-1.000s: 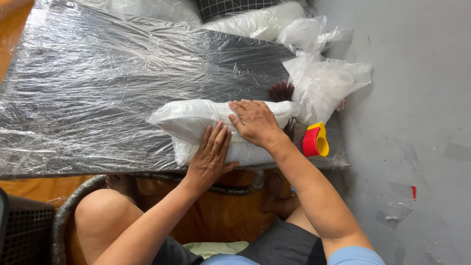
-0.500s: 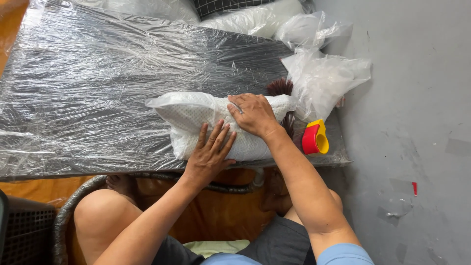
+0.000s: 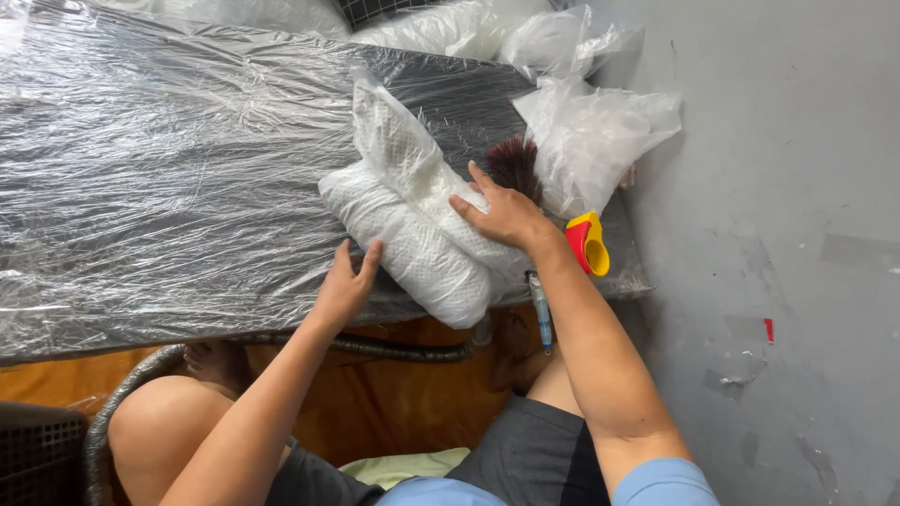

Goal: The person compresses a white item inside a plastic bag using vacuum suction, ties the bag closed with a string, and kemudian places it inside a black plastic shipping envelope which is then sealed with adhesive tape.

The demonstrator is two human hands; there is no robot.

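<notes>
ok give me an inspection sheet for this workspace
surface: dark table wrapped in crinkled clear plastic film
job's things: white textured bag, folded over itself, lying at the table's near edge
clutter: clear plastic bags at the far right corner; a dark brush behind the right hand; a red and yellow funnel; a thin tube hanging off the edge
grippers: left hand touches the white bag's near side, fingers open; right hand lies flat on top of it
cables: grey hose under the table
surroundings: grey floor on the right, black crate at lower left
</notes>
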